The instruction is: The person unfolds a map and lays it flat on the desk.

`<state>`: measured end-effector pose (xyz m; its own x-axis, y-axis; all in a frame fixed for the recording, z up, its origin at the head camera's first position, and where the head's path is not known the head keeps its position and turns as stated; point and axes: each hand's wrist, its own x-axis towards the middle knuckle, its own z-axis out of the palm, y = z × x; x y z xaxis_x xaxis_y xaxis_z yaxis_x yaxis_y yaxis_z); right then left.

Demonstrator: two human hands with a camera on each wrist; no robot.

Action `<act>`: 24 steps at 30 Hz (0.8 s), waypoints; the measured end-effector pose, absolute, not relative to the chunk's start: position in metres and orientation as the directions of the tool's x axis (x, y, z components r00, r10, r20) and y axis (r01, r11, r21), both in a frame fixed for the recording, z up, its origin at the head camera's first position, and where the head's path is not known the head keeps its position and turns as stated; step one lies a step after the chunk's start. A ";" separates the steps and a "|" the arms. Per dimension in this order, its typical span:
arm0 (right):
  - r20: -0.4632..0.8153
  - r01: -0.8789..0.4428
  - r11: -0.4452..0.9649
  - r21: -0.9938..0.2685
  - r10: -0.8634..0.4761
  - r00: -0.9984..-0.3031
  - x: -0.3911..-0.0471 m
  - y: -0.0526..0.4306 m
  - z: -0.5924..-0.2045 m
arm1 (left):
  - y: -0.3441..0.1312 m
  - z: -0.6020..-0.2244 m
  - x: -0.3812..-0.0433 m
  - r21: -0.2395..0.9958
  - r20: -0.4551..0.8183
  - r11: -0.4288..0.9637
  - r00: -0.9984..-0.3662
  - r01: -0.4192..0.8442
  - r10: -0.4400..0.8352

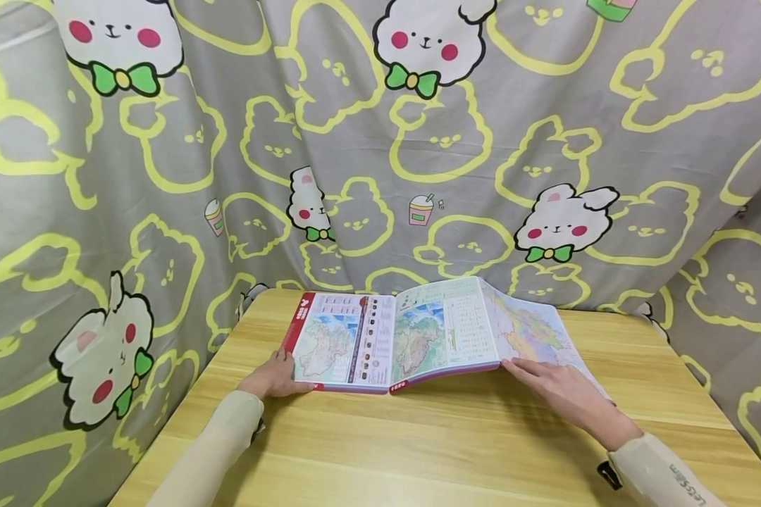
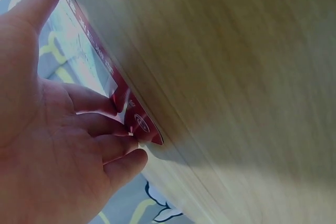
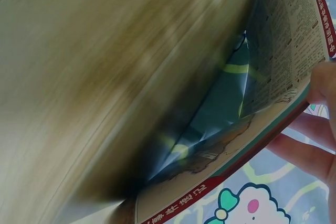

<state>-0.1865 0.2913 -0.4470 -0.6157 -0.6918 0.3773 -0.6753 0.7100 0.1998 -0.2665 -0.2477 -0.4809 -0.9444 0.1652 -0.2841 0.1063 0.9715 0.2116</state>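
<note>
A fold-out paper map with red edge strips lies partly unfolded in the head view. Its left panel is flat on the table, while the middle panel slopes up to a raised fold and the right panel slants down from it. My left hand touches the lower left corner, thumb and fingers spread; in the left wrist view its fingertips meet the red edge. By the raised fold, my right hand pinches the map's near edge between thumb and fingers, and layered panels bulge apart in the right wrist view.
The map rests toward the back of a light wooden table. A grey curtain with yellow outlines and white cartoon animals hangs close behind the table and along its sides.
</note>
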 end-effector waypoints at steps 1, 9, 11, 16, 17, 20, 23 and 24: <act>0.373 -0.676 0.709 0.201 -0.693 -0.617 -0.187 0.291 -0.448 | -0.248 -0.481 -0.267 0.211 -0.282 0.972 -0.945 0.106 0.164; 0.359 -0.689 0.699 0.194 -0.704 -0.613 -0.188 0.293 -0.453 | -0.249 -0.482 -0.268 0.194 -0.294 0.976 -0.943 0.100 0.155; 0.349 -0.690 0.697 0.198 -0.707 -0.615 -0.189 0.293 -0.455 | -0.249 -0.482 -0.268 0.189 -0.297 0.977 -0.942 0.101 0.155; 0.294 -0.691 0.696 0.195 -0.714 -0.635 -0.189 0.294 -0.457 | -0.252 -0.482 -0.271 0.190 -0.295 0.977 -0.943 0.099 0.153; 0.284 -0.693 0.694 0.194 -0.716 -0.638 -0.190 0.294 -0.458 | -0.253 -0.481 -0.271 0.190 -0.297 0.977 -0.944 0.093 0.147; 0.266 -0.698 0.687 0.201 -0.724 -0.637 -0.190 0.293 -0.459 | -0.255 -0.482 -0.272 0.186 -0.306 0.979 -0.942 0.081 0.136; 0.265 -0.706 0.673 0.221 -0.738 -0.620 -0.192 0.293 -0.462 | -0.256 -0.481 -0.273 0.182 -0.320 0.981 -0.939 0.070 0.126; 0.265 -0.710 0.667 0.228 -0.744 -0.614 -0.192 0.292 -0.463 | -0.257 -0.481 -0.273 0.182 -0.324 0.981 -0.938 0.068 0.124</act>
<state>-0.1921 0.2923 -0.4632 -0.6137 -0.7436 0.2653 -0.7096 0.6668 0.2276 -0.2732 -0.2566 -0.4809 -0.9380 0.1245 -0.3235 0.0676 0.9811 0.1816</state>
